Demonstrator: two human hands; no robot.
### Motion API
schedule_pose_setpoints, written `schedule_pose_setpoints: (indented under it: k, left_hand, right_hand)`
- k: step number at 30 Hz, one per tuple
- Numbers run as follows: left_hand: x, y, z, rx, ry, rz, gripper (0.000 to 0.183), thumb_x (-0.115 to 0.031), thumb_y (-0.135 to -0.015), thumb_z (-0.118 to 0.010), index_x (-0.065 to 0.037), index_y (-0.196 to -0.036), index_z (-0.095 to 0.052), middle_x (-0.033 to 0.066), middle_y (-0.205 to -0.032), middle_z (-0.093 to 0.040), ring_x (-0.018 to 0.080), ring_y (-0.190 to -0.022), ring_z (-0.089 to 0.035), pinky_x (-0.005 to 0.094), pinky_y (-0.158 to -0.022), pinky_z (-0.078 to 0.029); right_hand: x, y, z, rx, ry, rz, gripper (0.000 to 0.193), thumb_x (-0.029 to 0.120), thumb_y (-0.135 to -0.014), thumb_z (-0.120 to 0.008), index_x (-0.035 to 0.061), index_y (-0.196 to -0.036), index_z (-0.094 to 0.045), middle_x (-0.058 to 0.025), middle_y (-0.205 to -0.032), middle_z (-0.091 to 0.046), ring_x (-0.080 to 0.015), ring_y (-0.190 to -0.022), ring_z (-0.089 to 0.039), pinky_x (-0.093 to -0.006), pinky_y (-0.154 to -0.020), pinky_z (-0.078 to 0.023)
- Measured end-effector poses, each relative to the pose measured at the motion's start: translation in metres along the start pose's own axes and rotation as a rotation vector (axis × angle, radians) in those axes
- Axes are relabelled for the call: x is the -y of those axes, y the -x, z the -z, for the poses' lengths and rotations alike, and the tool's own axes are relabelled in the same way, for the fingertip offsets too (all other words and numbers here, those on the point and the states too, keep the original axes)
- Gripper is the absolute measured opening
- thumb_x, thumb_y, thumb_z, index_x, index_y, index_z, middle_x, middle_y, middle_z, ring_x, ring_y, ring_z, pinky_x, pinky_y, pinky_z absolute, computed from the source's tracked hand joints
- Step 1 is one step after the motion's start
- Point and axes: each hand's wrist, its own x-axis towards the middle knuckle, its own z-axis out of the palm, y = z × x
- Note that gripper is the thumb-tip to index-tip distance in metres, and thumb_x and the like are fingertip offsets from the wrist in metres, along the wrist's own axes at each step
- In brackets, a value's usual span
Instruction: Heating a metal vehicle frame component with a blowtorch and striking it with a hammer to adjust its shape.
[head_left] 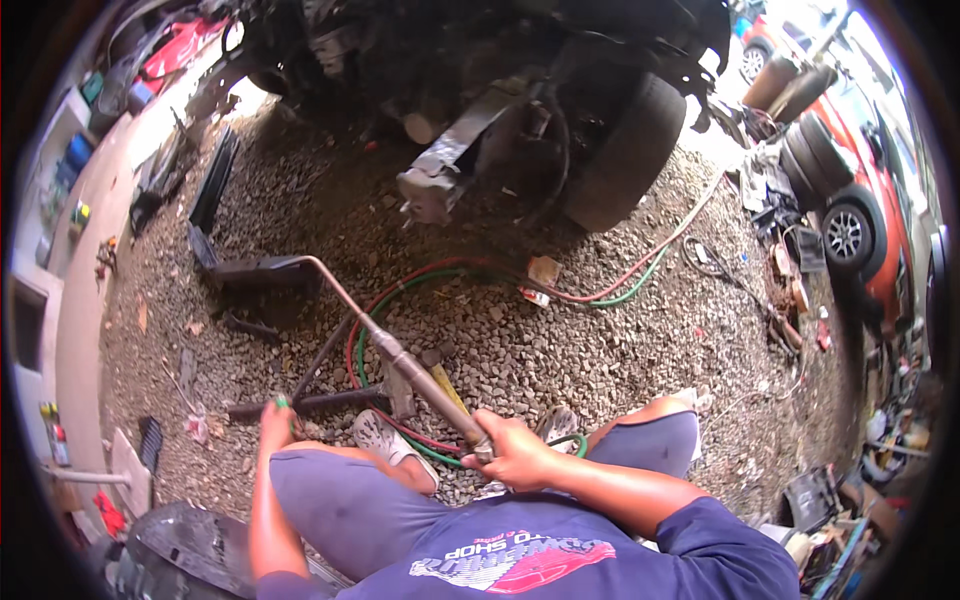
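Observation:
My right hand (512, 450) grips the handle end of a long brass and steel cutting torch (400, 362). Its thin bent tube (335, 282) reaches forward to a dark flat metal piece (262, 270) on the gravel. My left hand (275, 420) is closed on a small green thing near a dark iron bar (320, 400) lying by my left knee; what it is I cannot tell. Red and green hoses (440, 270) loop from the torch across the gravel. I sit with both knees bent, light shoes on the stones.
A vehicle underside with a black tyre (630, 150) and a hanging grey metal beam (450, 160) looms ahead. A red car (860, 220) and stacked tyres stand right. Scrap and tools litter the right edge. A pale wall with shelves runs along the left.

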Motion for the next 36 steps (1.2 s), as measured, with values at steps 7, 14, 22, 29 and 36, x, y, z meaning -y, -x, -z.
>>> schedule_pose_setpoints:
  k: [7,14,22,29,36]
  left_hand:
    - [-0.284,0.148,-0.02,0.188,0.561,-0.442,0.035,-0.023,-0.108,-0.05,-0.005,-0.136,-0.061,0.0007,-0.095,-0.06,0.0126,-0.077,-0.055,0.0304,-0.065,-0.047]
    - [-0.32,0.158,-0.11,0.254,1.066,-0.477,0.018,-0.023,-0.109,-0.061,-0.009,-0.119,-0.062,0.004,-0.094,-0.062,0.0195,-0.084,-0.063,0.032,-0.071,-0.055]
    - [-0.336,0.154,-0.139,0.335,1.043,-0.483,0.045,-0.05,-0.111,-0.05,-0.008,-0.115,-0.065,0.005,-0.096,-0.065,0.018,-0.083,-0.063,0.0321,-0.068,-0.053]
    - [-0.337,0.135,-0.151,0.361,1.146,-0.472,0.035,-0.039,-0.111,-0.054,-0.006,-0.112,-0.067,0.007,-0.1,-0.069,0.0213,-0.088,-0.066,0.0363,-0.08,-0.057]
    - [-0.332,0.136,-0.154,0.191,1.149,-0.521,0.016,-0.02,-0.107,-0.069,-0.013,-0.119,-0.061,0.0033,-0.098,-0.065,0.0155,-0.08,-0.064,0.0282,-0.062,-0.054]
  right_hand:
    - [-0.012,0.019,-0.016,-0.13,0.039,0.35,0.043,0.025,-0.093,-0.084,0.0018,-0.116,-0.056,-0.0217,-0.09,-0.073,-0.0415,-0.086,-0.075,-0.0491,-0.076,-0.056]
    - [-0.017,0.048,-0.003,-0.22,-0.032,0.295,0.046,0.022,-0.089,-0.084,0.0025,-0.12,-0.057,-0.0258,-0.097,-0.073,-0.0487,-0.092,-0.072,-0.0523,-0.079,-0.055]
    - [-0.023,0.068,0.007,-0.131,-0.187,0.2,0.043,0.02,-0.089,-0.083,0.0016,-0.119,-0.057,-0.0217,-0.095,-0.073,-0.0397,-0.091,-0.075,-0.0464,-0.081,-0.057]
    - [-0.034,0.057,0.002,-0.19,-0.056,0.305,0.041,0.02,-0.09,-0.084,0.0013,-0.117,-0.058,-0.0183,-0.092,-0.074,-0.0365,-0.089,-0.076,-0.0452,-0.08,-0.058]
    - [-0.023,0.05,-0.001,-0.193,-0.094,0.242,0.035,0.017,-0.094,-0.081,0.0019,-0.113,-0.056,-0.0121,-0.084,-0.075,-0.0209,-0.07,-0.076,-0.0383,-0.066,-0.06]
